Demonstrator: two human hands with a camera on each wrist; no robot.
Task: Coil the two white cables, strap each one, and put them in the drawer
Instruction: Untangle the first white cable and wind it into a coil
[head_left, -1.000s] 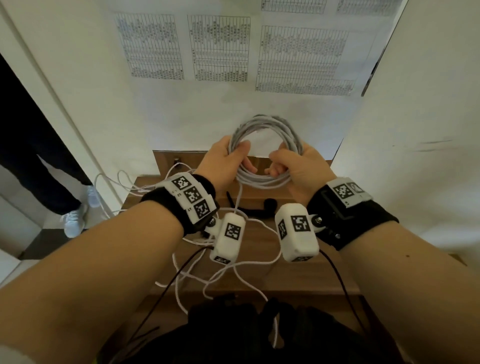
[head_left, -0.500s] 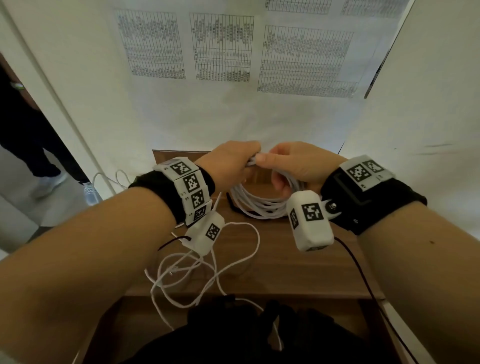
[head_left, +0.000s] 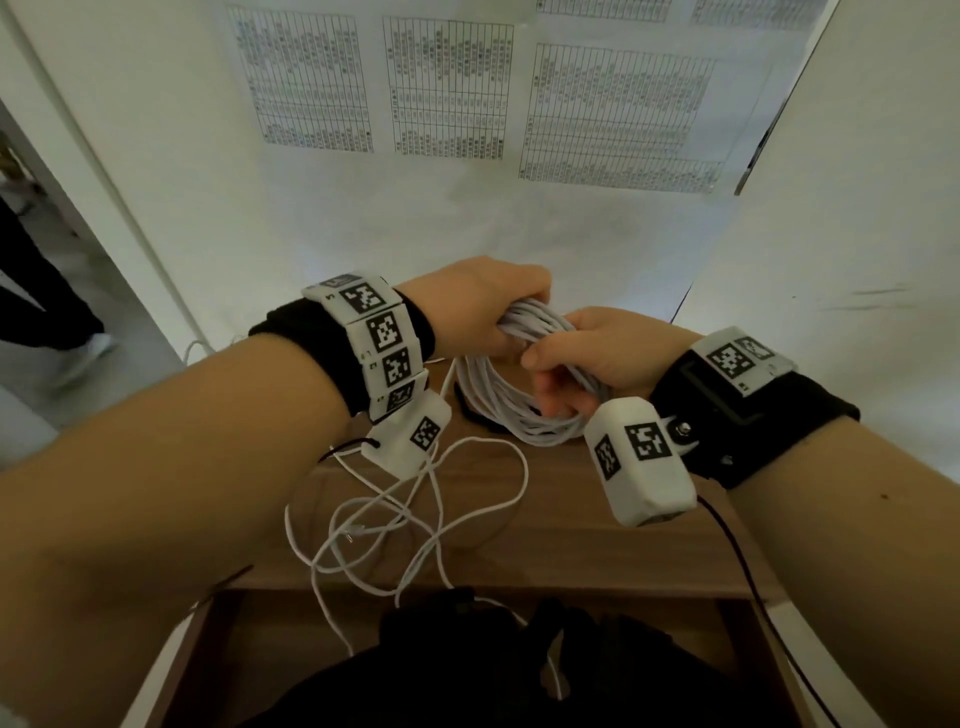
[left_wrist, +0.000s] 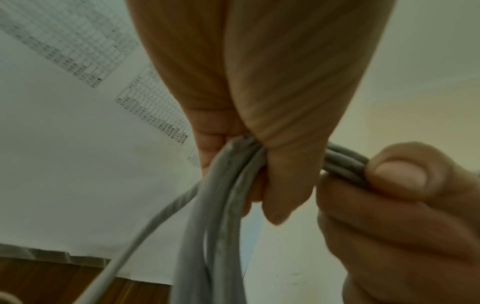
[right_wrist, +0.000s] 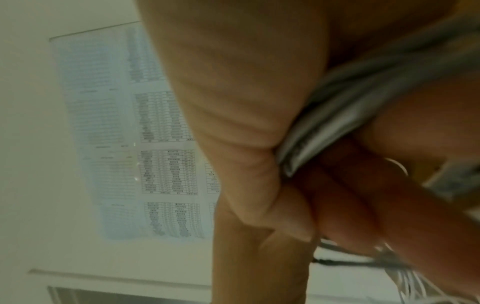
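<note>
Head view looking down over both forearms, wrist views close under each palm, seemingly tilted upward, all sharing the coiled cable (head_left: 511, 400).

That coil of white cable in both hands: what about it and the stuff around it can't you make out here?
- Black strap: head view, mostly hidden behind the coil.
- Loose cable: its ends are too small to identify.
- Drawer: inside blocked by a dark shape at the bottom edge.
- Right hand: right wrist view too blurred to show its grip.
</note>
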